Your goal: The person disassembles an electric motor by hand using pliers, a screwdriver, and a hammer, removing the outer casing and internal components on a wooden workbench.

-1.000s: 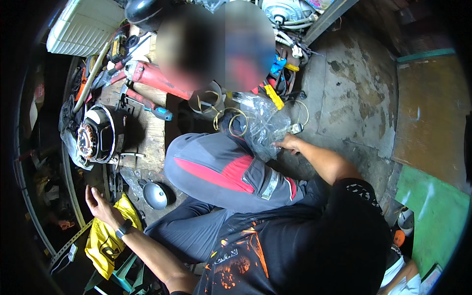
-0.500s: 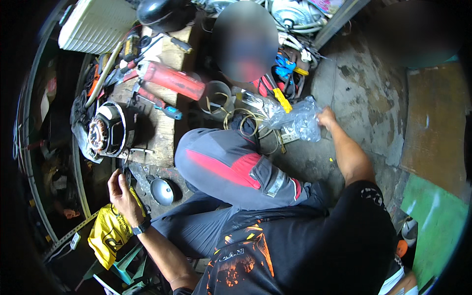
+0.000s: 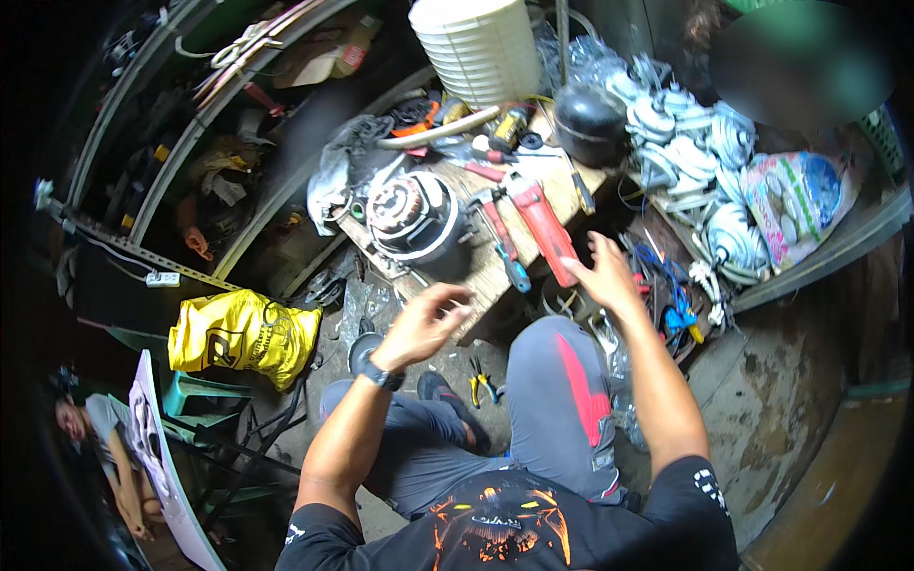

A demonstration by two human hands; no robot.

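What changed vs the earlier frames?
Right hand let go of the clear plastic bag and moved left to the red power tool, contact unclear. Left hand moved right from the yellow bag toward the wooden bench. Motor and tool unmoved.

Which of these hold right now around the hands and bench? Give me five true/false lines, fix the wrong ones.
1. The right hand is by the near end of the red power tool. True.
2. The left hand grips the pliers. False: the pliers lie on the floor.
3. The yellow bag lies left of the wooden bench top. True.
4. The motor stands right of the red power tool. False: the motor is to its left.
5. The dark wristband is on the right wrist. False: it is on the left.
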